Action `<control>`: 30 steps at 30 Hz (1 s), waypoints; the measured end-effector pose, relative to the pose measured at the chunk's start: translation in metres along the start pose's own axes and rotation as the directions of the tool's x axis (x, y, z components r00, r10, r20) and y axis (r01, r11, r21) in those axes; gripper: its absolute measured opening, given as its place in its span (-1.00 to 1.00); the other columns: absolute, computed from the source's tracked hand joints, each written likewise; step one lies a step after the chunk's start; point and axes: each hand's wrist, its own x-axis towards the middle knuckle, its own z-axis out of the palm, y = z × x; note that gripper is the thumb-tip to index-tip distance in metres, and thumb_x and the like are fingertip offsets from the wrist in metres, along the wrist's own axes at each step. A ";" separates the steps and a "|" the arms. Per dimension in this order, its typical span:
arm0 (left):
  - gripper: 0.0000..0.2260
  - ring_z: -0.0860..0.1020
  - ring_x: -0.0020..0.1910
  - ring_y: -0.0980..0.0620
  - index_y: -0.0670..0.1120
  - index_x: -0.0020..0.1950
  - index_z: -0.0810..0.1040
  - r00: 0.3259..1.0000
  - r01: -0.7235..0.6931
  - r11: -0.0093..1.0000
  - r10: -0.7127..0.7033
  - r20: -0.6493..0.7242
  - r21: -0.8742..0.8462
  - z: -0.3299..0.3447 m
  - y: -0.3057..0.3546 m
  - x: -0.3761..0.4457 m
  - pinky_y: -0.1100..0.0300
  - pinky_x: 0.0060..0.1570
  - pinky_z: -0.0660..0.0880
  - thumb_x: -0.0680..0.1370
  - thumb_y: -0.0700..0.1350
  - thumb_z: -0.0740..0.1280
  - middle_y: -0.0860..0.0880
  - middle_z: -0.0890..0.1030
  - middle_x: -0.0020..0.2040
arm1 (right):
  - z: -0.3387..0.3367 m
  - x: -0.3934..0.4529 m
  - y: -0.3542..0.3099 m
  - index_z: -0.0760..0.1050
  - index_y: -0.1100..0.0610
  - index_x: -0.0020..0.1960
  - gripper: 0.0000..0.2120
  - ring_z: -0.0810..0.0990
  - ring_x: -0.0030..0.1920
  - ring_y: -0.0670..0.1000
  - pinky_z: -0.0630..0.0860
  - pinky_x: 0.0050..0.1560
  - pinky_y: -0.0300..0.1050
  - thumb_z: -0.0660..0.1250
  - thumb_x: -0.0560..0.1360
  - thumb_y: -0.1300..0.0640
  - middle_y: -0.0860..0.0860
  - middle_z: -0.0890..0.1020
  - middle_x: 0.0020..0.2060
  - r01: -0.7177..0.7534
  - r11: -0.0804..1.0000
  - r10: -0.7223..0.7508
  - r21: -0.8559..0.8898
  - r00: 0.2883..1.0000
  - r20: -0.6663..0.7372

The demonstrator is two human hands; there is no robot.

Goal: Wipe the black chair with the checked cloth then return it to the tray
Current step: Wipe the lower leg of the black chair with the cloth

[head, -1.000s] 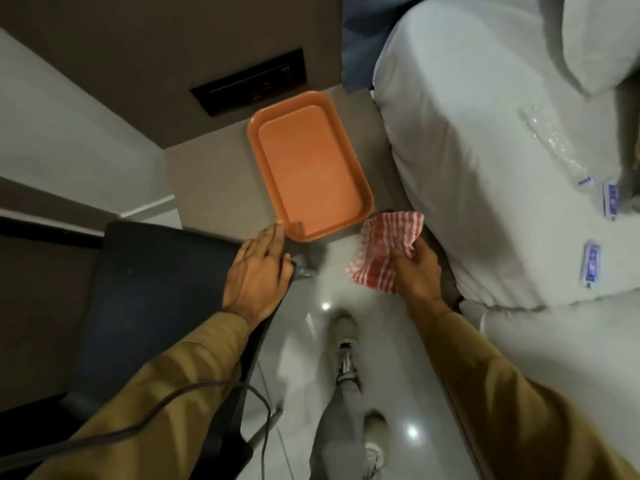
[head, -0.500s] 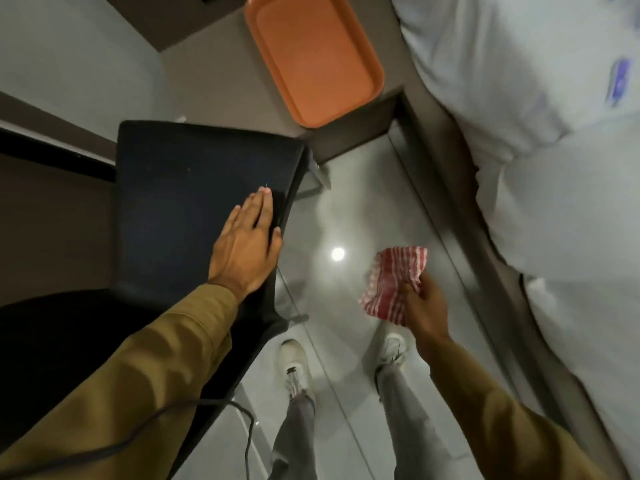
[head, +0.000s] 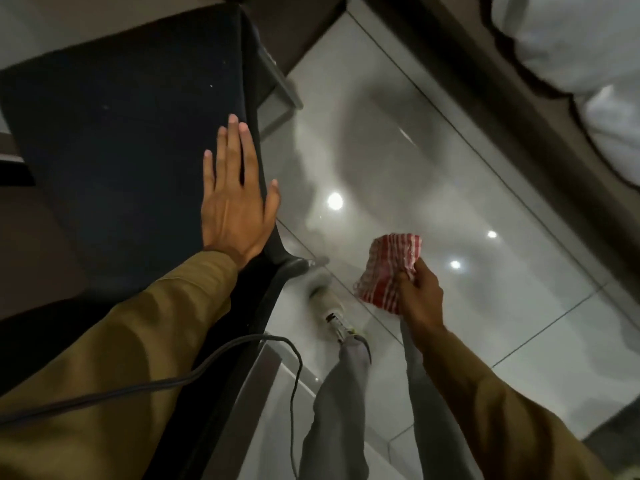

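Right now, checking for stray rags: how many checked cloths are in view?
1. The cloth is bunched in the right hand, over the floor beside the chair. Others may lie outside the picture.

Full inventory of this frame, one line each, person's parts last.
chair: 1, black, left, seat facing up
checked cloth: 1, red and white, bunched in right hand, above floor
floor: 1, glossy grey tile, centre
bedding: white, upper right
cable: 1, grey, across left sleeve
shoe: 1 seen, white, on floor
trousers: grey, bottom centre
sleeves: 2, olive
left hand: flat on chair seat
right hand: gripping cloth
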 end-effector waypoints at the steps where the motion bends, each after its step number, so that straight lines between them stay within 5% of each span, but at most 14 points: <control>1: -0.28 -0.07 0.83 -0.18 -0.23 0.80 -0.12 1.000 -0.018 1.000 0.018 -0.019 0.019 0.005 0.001 0.002 -0.20 0.81 -0.04 0.78 0.13 0.05 -0.22 -0.10 0.82 | 0.008 -0.001 0.005 0.43 0.09 0.51 -0.61 0.66 0.24 0.20 0.62 0.30 0.16 0.16 0.70 0.24 0.15 0.64 0.31 -0.011 1.000 0.011 0.002 1.000 -0.004; 8: -0.24 -0.03 0.82 -0.22 -0.25 0.79 -0.10 0.984 -0.102 0.984 0.121 -0.127 0.147 0.047 -0.010 0.003 -0.23 0.80 -0.01 0.77 0.22 0.01 -0.26 -0.05 0.81 | 0.053 -0.002 0.028 0.52 0.07 0.43 -0.58 0.65 0.21 0.18 0.63 0.28 0.16 0.21 0.62 0.30 0.11 0.68 0.20 -0.002 1.000 0.004 0.029 0.995 -0.095; 13: -0.24 0.00 0.81 -0.26 -0.30 0.78 -0.08 0.979 -0.088 0.995 0.096 -0.179 0.052 0.074 -0.024 0.006 -0.25 0.79 0.01 0.79 0.21 0.03 -0.32 -0.01 0.80 | 0.083 -0.003 0.029 0.53 -0.01 0.37 -0.61 0.63 0.01 -0.10 0.66 0.23 0.15 0.18 0.66 0.31 -0.25 0.61 -0.01 0.055 0.988 -0.038 0.148 0.992 -0.118; 17: -0.24 0.04 0.80 -0.31 -0.35 0.76 -0.03 0.960 -0.114 0.992 0.098 -0.262 -0.045 0.089 -0.027 0.010 -0.23 0.80 0.01 0.77 0.16 0.09 -0.36 0.05 0.78 | 0.115 -0.018 0.028 0.42 -0.08 0.48 -0.64 0.62 0.16 0.00 0.65 0.26 0.09 0.14 0.72 0.09 -0.03 0.64 0.14 0.009 0.949 -0.052 0.314 0.990 0.130; 19: -0.23 0.05 0.79 -0.32 -0.35 0.75 -0.01 0.955 -0.121 0.990 0.097 -0.280 -0.067 0.093 -0.028 0.012 -0.22 0.80 0.00 0.75 0.16 0.08 -0.37 0.06 0.77 | 0.131 -0.028 0.026 0.43 -0.16 0.48 -0.62 0.61 0.07 -0.17 0.62 0.20 -0.23 0.11 0.70 -0.06 -0.03 0.61 0.10 -0.024 0.919 -0.105 0.393 0.948 0.302; 22: -0.22 0.06 0.79 -0.33 -0.36 0.75 0.00 0.951 -0.124 0.990 0.098 -0.294 -0.069 0.094 -0.029 0.012 -0.22 0.80 0.00 0.74 0.19 0.04 -0.38 0.07 0.77 | 0.147 -0.029 0.028 0.48 0.05 0.15 -0.55 0.52 -0.17 -0.18 0.48 0.08 -0.35 0.06 0.68 -0.29 0.08 0.52 -0.14 -0.066 0.909 -0.099 0.412 0.926 0.366; 24: -0.23 0.07 0.79 -0.35 -0.37 0.74 0.01 0.948 -0.124 0.990 0.099 -0.303 -0.064 0.095 -0.028 0.011 -0.23 0.80 0.01 0.74 0.18 0.03 -0.39 0.08 0.76 | 0.154 -0.018 0.033 0.42 0.02 0.07 -0.57 0.44 -0.21 -0.18 0.49 -0.01 -0.36 0.06 0.65 -0.33 -0.12 0.47 -0.27 -0.097 0.900 -0.069 0.425 0.931 0.358; 26: -0.24 0.07 0.78 -0.36 -0.38 0.74 0.02 0.945 -0.126 0.990 0.101 -0.310 -0.062 0.095 -0.027 0.010 -0.25 0.79 0.02 0.74 0.16 0.03 -0.40 0.09 0.76 | 0.163 -0.003 0.039 0.52 0.03 0.34 -0.56 0.41 -0.05 -0.24 0.49 0.01 -0.46 0.08 0.69 -0.21 -0.24 0.47 -0.08 -0.135 0.885 -0.042 0.445 0.930 0.366; 27: -0.24 0.07 0.78 -0.37 -0.38 0.74 0.02 0.945 -0.129 0.989 0.102 -0.312 -0.066 0.095 -0.028 0.010 -0.26 0.79 0.03 0.74 0.16 0.03 -0.41 0.09 0.76 | 0.167 0.006 0.043 0.41 -0.06 0.52 -0.56 0.39 0.02 -0.21 0.50 0.03 -0.45 0.08 0.71 -0.15 -0.18 0.45 0.02 -0.140 0.886 -0.031 0.441 0.933 0.359; 30: -0.23 0.07 0.78 -0.39 -0.39 0.73 0.03 0.942 -0.138 0.988 0.107 -0.319 -0.076 0.098 -0.029 0.010 -0.29 0.78 0.02 0.74 0.16 0.04 -0.43 0.09 0.75 | 0.183 0.031 0.054 0.24 -0.12 0.62 -0.56 0.56 0.07 -0.18 0.59 0.15 -0.25 0.07 0.75 -0.06 -0.05 0.57 0.17 -0.134 0.904 -0.002 0.407 0.949 0.316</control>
